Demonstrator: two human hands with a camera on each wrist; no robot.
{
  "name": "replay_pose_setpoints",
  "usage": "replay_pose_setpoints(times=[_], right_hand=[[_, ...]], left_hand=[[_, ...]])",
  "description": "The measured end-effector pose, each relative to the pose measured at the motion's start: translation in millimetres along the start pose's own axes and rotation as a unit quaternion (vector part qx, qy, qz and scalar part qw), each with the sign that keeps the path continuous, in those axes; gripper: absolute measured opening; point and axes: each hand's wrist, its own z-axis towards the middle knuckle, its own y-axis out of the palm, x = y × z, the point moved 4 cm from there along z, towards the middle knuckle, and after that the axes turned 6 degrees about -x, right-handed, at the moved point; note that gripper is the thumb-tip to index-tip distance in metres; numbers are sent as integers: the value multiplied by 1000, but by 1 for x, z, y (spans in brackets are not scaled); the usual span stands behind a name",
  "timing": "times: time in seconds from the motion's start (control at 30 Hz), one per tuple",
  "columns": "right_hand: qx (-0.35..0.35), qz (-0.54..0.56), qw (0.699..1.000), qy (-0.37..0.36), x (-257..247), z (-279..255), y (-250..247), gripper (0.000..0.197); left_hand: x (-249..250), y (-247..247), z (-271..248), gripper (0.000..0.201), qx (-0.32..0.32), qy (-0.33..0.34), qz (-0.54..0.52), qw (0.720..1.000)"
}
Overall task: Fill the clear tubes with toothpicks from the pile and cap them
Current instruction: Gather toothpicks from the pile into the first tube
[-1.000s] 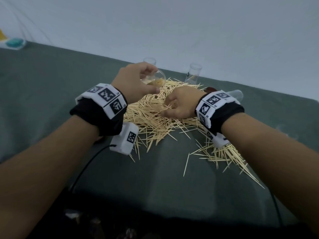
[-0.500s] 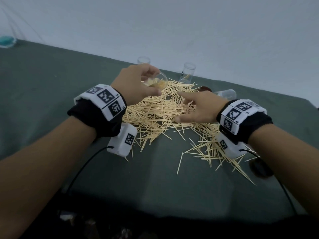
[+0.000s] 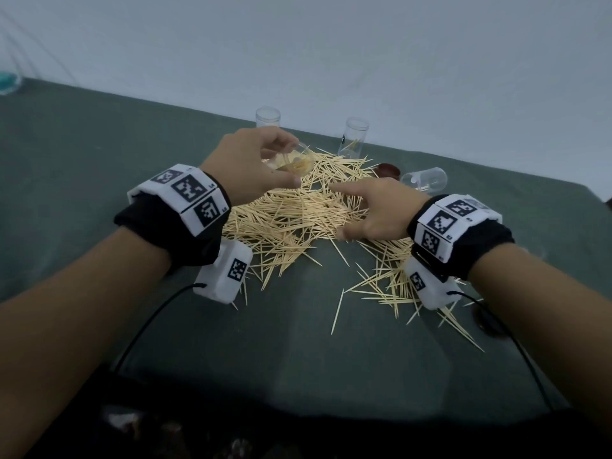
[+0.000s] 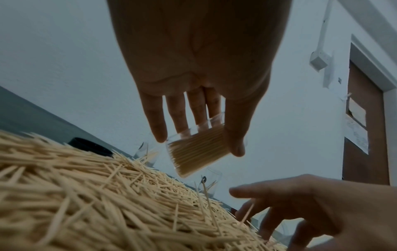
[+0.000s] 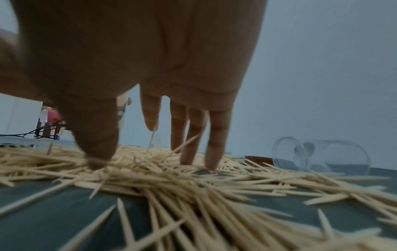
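Beneath the left hand, which grips a tilted, part-filled clear tube mouth toward the right hand, that hand's spread fingers press open into the toothpick pile.

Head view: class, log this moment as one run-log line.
left hand: holds tilted tube, part-filled | right hand: open, fingers in pile | caps: none on | phase: gathering toothpicks

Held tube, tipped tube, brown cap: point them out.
Held tube [image 4: 198,152], left wrist view, its toothpick-filled wall.
Tipped tube [image 3: 425,181], head view, its side wall.
Brown cap [image 3: 388,169], head view, its top.
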Motion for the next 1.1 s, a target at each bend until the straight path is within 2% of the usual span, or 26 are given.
replay_pose_setpoints(times=[0.1, 0.17, 0.3, 0.47, 0.67, 0.77, 0.93, 1.1], right_hand=[[-51, -31, 996, 58, 9, -6, 0, 107], [-55, -31, 995, 75, 11, -10, 0, 98], [-29, -19, 998, 51, 3, -10, 1, 70], [-34, -7, 999, 18, -13, -1, 7, 82], [22, -41, 999, 17, -16, 7, 3, 58], [24, -38, 999, 14, -19, 6, 2, 52], [10, 19, 1000, 4, -23, 4, 6, 56], [31, -6, 999, -6, -26, 8, 6, 40]], left_hand=[[1, 0, -1, 57, 0, 0, 0, 1000], [1, -1, -1, 58, -1, 0, -5, 1000], [3, 0, -2, 58, -3, -3, -9, 1000], [3, 0, -3, 57, -3, -2, -2, 1000], [3, -1, -4, 57, -1, -4, -2, 1000], [4, -1, -4, 56, -1, -3, -3, 1000], [5, 0, -5, 55, 0, -4, 2, 1000], [6, 0, -5, 57, -5, -3, 4, 1000]])
